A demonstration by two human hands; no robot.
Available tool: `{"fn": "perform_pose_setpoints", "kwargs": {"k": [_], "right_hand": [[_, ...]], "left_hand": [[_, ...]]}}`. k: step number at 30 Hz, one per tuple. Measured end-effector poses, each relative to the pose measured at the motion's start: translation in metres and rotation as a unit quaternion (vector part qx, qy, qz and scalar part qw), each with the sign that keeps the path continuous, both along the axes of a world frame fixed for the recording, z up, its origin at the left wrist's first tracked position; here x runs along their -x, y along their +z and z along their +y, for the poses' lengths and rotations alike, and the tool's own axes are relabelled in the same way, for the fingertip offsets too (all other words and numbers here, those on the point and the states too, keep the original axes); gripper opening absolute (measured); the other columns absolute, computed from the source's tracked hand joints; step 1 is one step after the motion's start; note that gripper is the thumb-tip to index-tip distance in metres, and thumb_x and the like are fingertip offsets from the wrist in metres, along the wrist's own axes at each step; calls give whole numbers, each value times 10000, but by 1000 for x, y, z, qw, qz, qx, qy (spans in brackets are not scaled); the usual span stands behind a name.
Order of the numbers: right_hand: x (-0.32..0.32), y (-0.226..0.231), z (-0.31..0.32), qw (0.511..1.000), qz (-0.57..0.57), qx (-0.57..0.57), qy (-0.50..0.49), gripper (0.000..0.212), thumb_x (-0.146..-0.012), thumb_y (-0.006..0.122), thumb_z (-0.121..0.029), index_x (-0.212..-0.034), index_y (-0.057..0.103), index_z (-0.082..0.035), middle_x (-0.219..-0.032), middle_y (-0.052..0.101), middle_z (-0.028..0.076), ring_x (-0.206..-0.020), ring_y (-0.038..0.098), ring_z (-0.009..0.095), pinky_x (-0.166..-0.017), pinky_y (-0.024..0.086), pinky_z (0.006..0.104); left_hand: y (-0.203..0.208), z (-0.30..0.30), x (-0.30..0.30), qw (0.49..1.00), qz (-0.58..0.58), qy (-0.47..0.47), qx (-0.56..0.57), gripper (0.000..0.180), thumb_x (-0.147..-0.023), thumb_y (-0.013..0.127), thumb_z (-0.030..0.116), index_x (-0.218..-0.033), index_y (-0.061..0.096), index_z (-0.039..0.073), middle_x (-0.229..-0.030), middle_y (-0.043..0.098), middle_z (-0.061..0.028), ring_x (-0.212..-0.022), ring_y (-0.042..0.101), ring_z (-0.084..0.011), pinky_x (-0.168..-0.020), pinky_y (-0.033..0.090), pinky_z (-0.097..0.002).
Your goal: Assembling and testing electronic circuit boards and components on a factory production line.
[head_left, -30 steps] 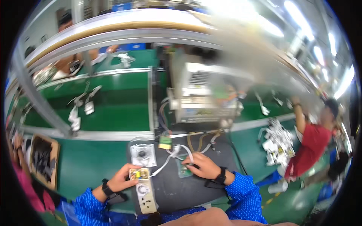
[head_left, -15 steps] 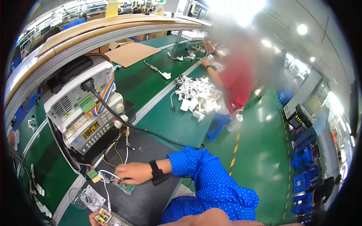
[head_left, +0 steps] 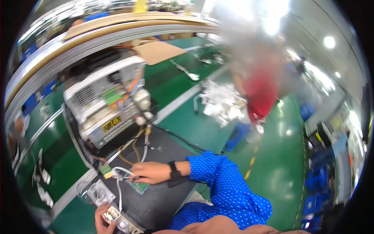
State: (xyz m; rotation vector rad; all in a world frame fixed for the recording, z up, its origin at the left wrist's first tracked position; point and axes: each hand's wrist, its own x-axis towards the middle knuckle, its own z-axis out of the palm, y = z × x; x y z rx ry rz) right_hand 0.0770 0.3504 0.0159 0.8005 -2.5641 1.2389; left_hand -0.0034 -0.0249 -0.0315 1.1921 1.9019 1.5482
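My right hand [head_left: 152, 172], with a black band at its wrist, reaches across the dark mat. Its fingers are bent down on the edge of a small green circuit board [head_left: 140, 187], partly hiding it. A white cable [head_left: 124, 170] runs under or beside those fingertips; whether they grip it I cannot tell. Low on the left, my left hand [head_left: 102, 221] is closed around an open power adapter [head_left: 111, 215] with its electronic parts exposed. From that adapter a white cord [head_left: 119, 191] rises toward a green connector block [head_left: 105, 169].
A bench test instrument [head_left: 105, 101] with a yellow-lit display stands beyond the mat. Left of my hands lies a clear-topped fixture [head_left: 100, 193]. White adapters and cables are heaped [head_left: 224, 103] near a person in red [head_left: 261, 91]. A black cable [head_left: 181, 137] crosses behind my right arm.
The whole view has shifted, so the bench appears farther right and blurred. My left hand shows more fully around the adapter. My right hand stays at the green board.
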Motion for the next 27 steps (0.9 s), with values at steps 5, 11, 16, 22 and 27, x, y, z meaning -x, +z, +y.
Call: {"fn": "perform_pose_setpoints", "kwargs": {"k": [5,11,16,22,27], "right_hand": [[-12,13,2,995,-39,-68,-53,209,-865,603,-100,-1073,597,-115,-1007,529,103,-922,566,310,-787,475,389],[-9,26,-11,994,-73,-77,-31,213,-867,594,-81,-1076,619,-110,-950,537,102,-906,568,293,-774,477,363],[-9,25,-15,987,-130,-20,-95,304,-830,610,-11,-1121,622,-95,-918,569,100,-858,562,287,-754,465,338],[1,27,-20,992,-83,-72,-63,327,-824,618,2,-1138,619,-88,-918,587,93,-837,568,257,-730,467,323],[-2,30,-15,988,-122,-45,-87,336,-835,611,-4,-1161,610,-83,-921,591,86,-841,571,233,-722,471,308]], "left_hand": [[37,19,-7,998,-67,-9,10,471,-819,712,117,-1222,483,29,-1308,488,-176,-1251,456,-271,-1046,352,-394],[50,9,-13,997,-59,24,34,515,-831,705,93,-1282,463,40,-1342,470,-163,-1295,425,-276,-1074,330,-395],[48,14,-11,1000,-2,-6,5,537,-832,712,136,-1312,480,67,-1340,488,-131,-1294,414,-283,-1078,331,-391],[48,9,-8,1000,-7,-9,11,544,-830,725,135,-1311,477,84,-1364,467,-142,-1309,401,-300,-1092,309,-412],[48,14,-6,1000,-10,-11,17,560,-814,741,137,-1309,484,82,-1354,477,-142,-1299,414,-297,-1084,321,-405]]}}
